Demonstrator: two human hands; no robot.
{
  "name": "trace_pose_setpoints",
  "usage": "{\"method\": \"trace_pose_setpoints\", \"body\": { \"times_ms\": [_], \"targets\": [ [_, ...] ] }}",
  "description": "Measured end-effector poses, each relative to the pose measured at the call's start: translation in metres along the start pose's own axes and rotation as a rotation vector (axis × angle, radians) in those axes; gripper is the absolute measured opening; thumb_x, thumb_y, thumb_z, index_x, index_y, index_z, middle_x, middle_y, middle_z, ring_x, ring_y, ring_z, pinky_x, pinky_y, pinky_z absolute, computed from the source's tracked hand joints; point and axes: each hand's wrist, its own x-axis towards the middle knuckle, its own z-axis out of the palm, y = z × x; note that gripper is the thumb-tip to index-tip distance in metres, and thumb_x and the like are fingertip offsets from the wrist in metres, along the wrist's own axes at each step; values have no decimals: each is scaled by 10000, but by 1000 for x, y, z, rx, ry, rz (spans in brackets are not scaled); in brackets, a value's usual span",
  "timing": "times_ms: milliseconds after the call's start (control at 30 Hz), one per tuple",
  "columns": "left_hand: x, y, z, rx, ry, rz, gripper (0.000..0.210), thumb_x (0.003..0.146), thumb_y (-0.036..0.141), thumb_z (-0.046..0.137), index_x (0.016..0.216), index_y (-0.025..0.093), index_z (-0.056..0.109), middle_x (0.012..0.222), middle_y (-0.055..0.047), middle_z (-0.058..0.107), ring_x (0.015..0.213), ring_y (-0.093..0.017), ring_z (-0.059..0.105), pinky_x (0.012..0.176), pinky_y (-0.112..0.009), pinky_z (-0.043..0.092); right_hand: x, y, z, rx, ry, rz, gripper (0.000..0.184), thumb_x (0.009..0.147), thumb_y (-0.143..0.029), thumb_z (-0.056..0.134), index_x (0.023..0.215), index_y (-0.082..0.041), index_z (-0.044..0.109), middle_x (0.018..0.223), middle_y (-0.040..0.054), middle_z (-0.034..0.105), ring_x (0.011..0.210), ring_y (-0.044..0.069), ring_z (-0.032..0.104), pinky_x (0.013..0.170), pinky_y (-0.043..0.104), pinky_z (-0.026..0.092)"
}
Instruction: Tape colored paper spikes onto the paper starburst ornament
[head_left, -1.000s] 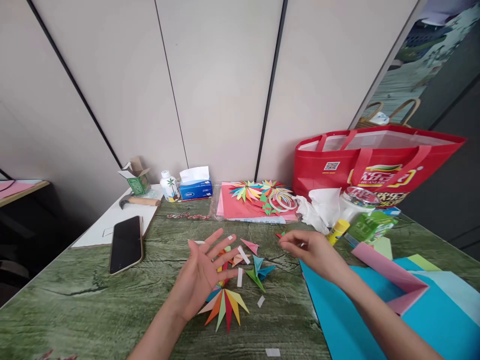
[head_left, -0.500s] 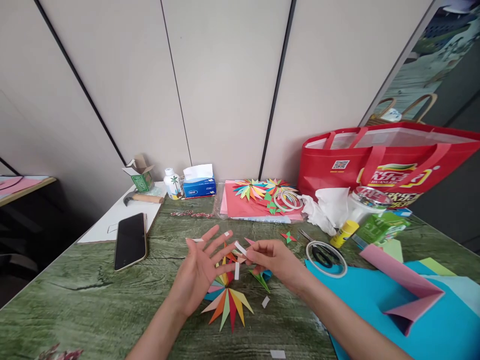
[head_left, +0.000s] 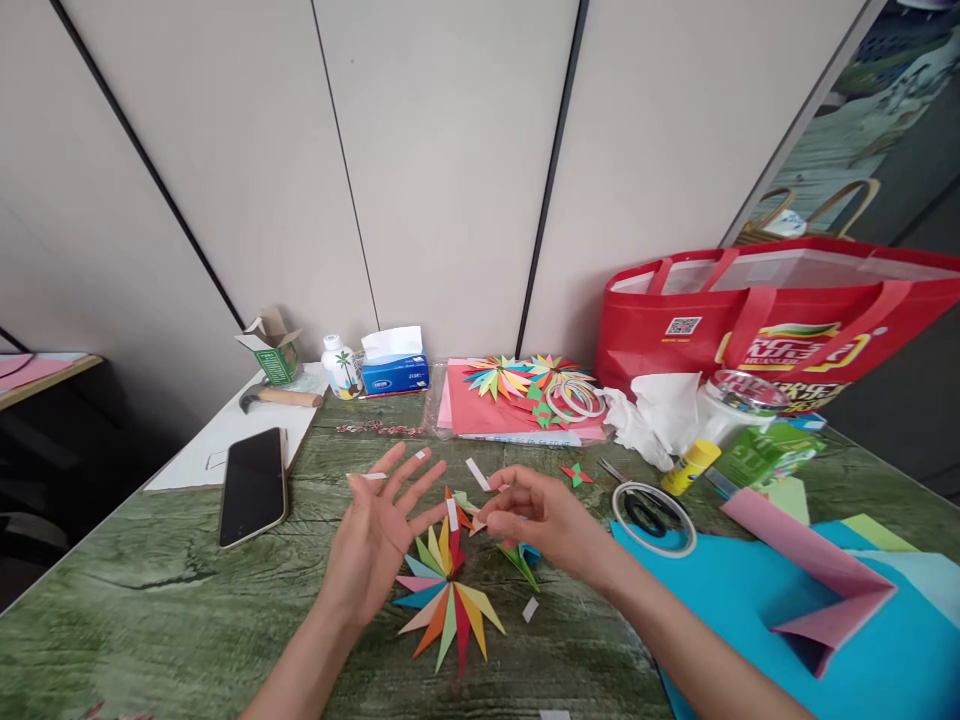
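My left hand (head_left: 379, 535) is raised palm up with fingers spread. Short white pieces of tape cling to its thumb, one fingertip and the little finger. My right hand (head_left: 544, 515) is beside it, fingers curled, with a white strip of double-sided tape (head_left: 478, 474) at the index fingertip. Below and between both hands lies a multicoloured folded-paper star (head_left: 452, 590), spread like a pinwheel. Small folded paper pieces, one of them green (head_left: 520, 566), lie partly hidden behind my right hand. A loose white tape piece (head_left: 530, 609) rests on the table.
To the right are a tape roll (head_left: 654, 518) with black-handled scissors, a yellow glue stick (head_left: 691, 467), blue paper (head_left: 742, 610) and a red bag (head_left: 675, 320). Paper stars lie on a red paper pack (head_left: 480, 400) at the back. A phone (head_left: 255, 487) and hammer (head_left: 281, 397) are left.
My left hand has moved left, away from my right hand, uncovering more of the paper star. The strip at my right fingertips has shifted slightly up, and its thumb has parted from it.
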Motion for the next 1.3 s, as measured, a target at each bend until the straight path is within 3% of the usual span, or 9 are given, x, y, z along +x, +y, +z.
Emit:
{"method": "trace_pose_setpoints", "body": {
  "times_ms": [233, 400, 600, 700, 867, 967, 1200, 1300],
  "targets": [
    [-4, -13, 3, -127, -16, -43, 574, 824, 584, 258, 1262, 253, 426, 1381, -122, 407, 1261, -328, 347, 942, -531, 371, 3, 13, 22, 70, 99, 22, 416, 620, -313, 697, 874, -219, 381, 714, -24, 622, 585, 126, 574, 538, 256, 469],
    [-3, -17, 3, -123, -16, -52, 579, 808, 602, 265, 1238, 261, 452, 1366, -118, 424, 1260, -324, 349, 947, -524, 365, 3, 15, 22, 110, 55, 54, 406, 627, -262, 677, 879, -219, 362, 626, -63, 597, 529, 110, 556, 538, 247, 455],
    [-1, -19, -5, 54, -50, 39, 588, 726, 630, 415, 1226, 323, 452, 1397, -99, 363, 1268, -358, 314, 878, -542, 416, -2, 14, 18, 21, 0, 11, 358, 676, -194, 607, 923, -224, 349, 600, -85, 561, 499, 82, 488, 506, 205, 387],
    [2, -22, -12, 171, -66, 143, 594, 706, 601, 491, 1226, 317, 455, 1380, -103, 377, 1245, -366, 350, 925, -529, 382, -3, 13, 14, -43, -49, 18, 356, 688, -179, 592, 951, -225, 356, 587, -92, 538, 485, 78, 471, 486, 196, 370],
    [-1, -32, -17, 442, -59, 379, 511, 742, 438, 583, 1221, 337, 434, 1358, -67, 398, 1252, -324, 358, 1016, -459, 289, -3, 5, 14, 151, 45, -33, 468, 702, -261, 634, 1062, -247, 336, 796, -41, 515, 610, 107, 578, 593, 269, 479],
    [-7, -38, -14, 573, -70, 380, 605, 725, 248, 656, 1249, 370, 379, 1389, -45, 378, 1291, -284, 305, 1041, -414, 246, -6, 0, 21, 244, 25, -44, 554, 687, -279, 665, 1123, -256, 323, 936, -3, 495, 671, 97, 588, 684, 288, 476],
    [-16, -45, -16, 638, -84, 360, 658, 713, 230, 664, 1280, 331, 344, 1413, -82, 352, 1302, -281, 282, 1039, -421, 248, -10, 0, 34, 290, 32, -4, 615, 584, -252, 735, 1087, -247, 382, 913, -6, 505, 618, 76, 551, 627, 250, 464],
    [-14, -45, -17, 660, -71, 361, 656, 706, 213, 667, 1272, 323, 353, 1404, -81, 367, 1294, -281, 299, 1037, -420, 249, -10, 1, 32, 223, 74, -42, 571, 625, -240, 696, 1099, -249, 377, 917, -4, 508, 598, 76, 552, 616, 254, 473]
  ]
}}
